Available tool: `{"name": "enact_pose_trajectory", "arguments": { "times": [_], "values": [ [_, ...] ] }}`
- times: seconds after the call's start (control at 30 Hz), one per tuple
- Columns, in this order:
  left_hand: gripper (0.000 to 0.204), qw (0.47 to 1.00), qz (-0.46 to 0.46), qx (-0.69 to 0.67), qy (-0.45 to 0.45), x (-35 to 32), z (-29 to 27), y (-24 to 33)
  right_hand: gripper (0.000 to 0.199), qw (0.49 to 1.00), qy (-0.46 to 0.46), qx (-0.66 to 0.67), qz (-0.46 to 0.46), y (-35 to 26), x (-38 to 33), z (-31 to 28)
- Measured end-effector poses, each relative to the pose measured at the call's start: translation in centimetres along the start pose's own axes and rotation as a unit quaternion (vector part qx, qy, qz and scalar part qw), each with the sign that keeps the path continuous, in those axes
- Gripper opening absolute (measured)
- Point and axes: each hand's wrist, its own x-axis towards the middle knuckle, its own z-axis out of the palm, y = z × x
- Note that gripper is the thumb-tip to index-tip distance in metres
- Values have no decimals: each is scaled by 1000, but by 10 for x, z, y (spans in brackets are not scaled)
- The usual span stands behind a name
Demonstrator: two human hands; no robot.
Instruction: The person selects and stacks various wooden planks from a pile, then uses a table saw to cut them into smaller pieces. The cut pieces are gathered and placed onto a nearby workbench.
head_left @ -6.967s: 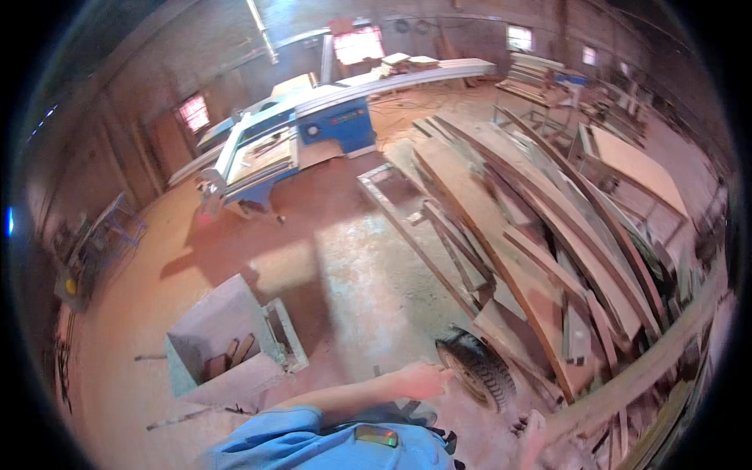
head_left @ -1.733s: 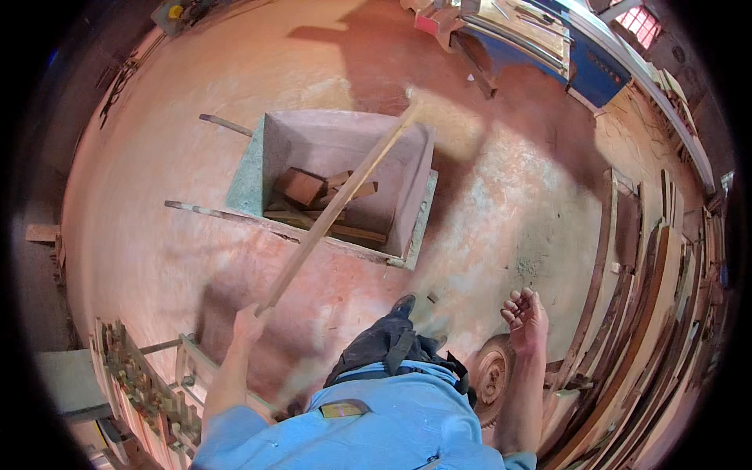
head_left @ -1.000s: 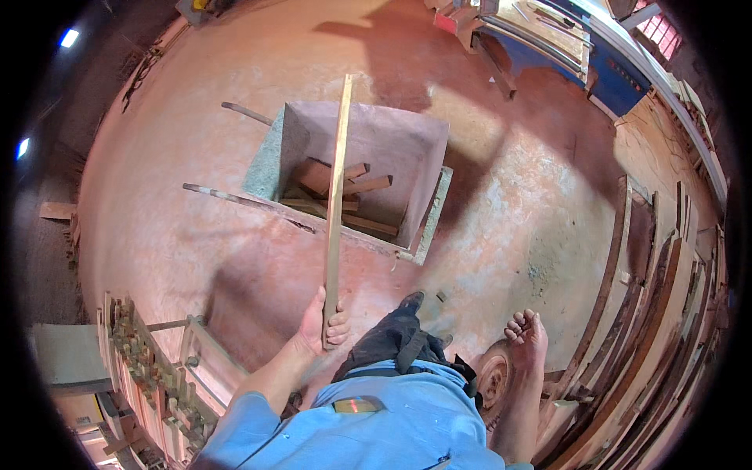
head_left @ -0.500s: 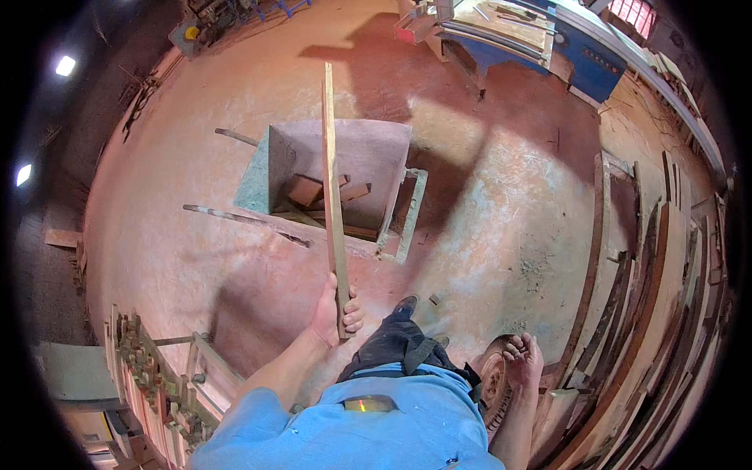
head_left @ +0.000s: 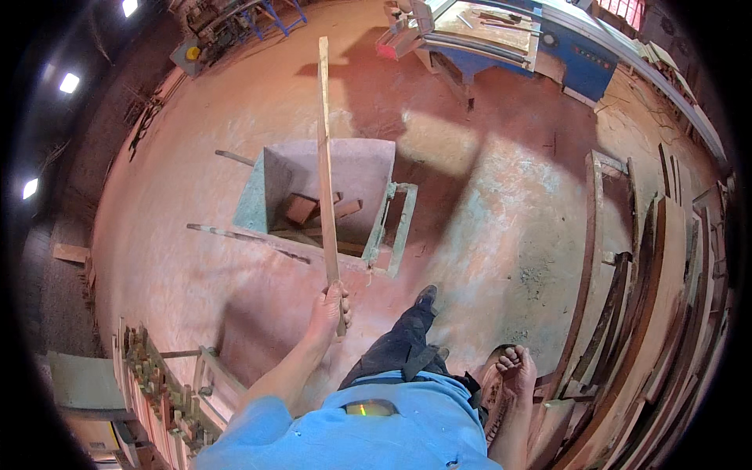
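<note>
My left hand is wrapped round the lower end of a long, thin wooden strip. The strip points away from me, almost upright in the head view, and crosses in front of a metal cart. Inside that box-shaped cart lie a few reddish wood offcuts. Down at my right side, my right hand has its fingers curled in, with nothing visible in them. Partly hidden beside it is a round, wheel-like thing.
Long boards lie stacked along the right. A blue machine with a work surface stands at the far right. Upright wood pieces fill a rack at the lower left. Cart handles stick out leftward over the floor.
The strip has shifted slightly left and its far end reaches higher in view. My foot has moved forward and right. My right hand's fingers are curled more tightly.
</note>
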Motion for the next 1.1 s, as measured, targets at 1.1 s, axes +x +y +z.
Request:
{"name": "enact_pose_trajectory", "arguments": {
  "times": [1.1],
  "values": [
    [57,885,-159,-71,-433,376,456,284,22,982,19,-128,-140,-364,453,319]
  ]
}}
